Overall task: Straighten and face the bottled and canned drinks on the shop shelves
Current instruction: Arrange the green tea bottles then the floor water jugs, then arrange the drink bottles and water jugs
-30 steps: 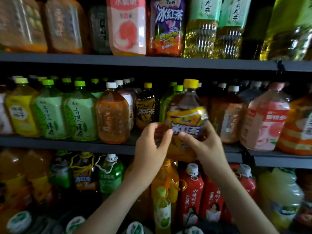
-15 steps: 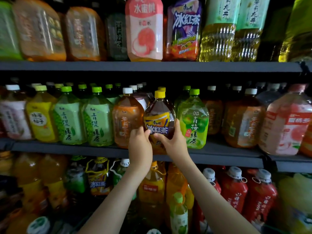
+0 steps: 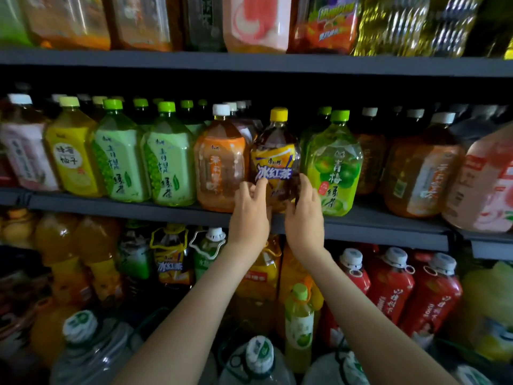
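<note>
Both hands are up at the middle shelf (image 3: 111,209), working one bottle. The left hand (image 3: 251,215) holds the lower left of the iced black tea bottle (image 3: 274,162), fingertips bent onto the front of its label. The right hand (image 3: 305,218) cups the lower right, fingers running up the side and thumb across the front. The bottle's base is hidden behind them, so whether it sits flat on the shelf can't be told.

It stands upright at the shelf's front edge, yellow cap up and label square to the aisle. It's tucked between the orange-labelled tea bottle (image 3: 220,168) and the green plum tea bottle (image 3: 334,168), close against both.

That one looks about finished, needing only a release. To its left the front row reads tidy, with the lime green tea bottles (image 3: 144,165) and the yellow pomelo bottle (image 3: 70,159) facing out. To the right, the brown tea bottle (image 3: 424,173) and the pink peach bottle (image 3: 488,184) look turned, though the wide lens may be bending them.

Plenty is left below. The red bottles (image 3: 394,284) and handled bottles are crowded together, with a small green bottle (image 3: 299,323) out front. The top shelf is too blurred to judge.
</note>
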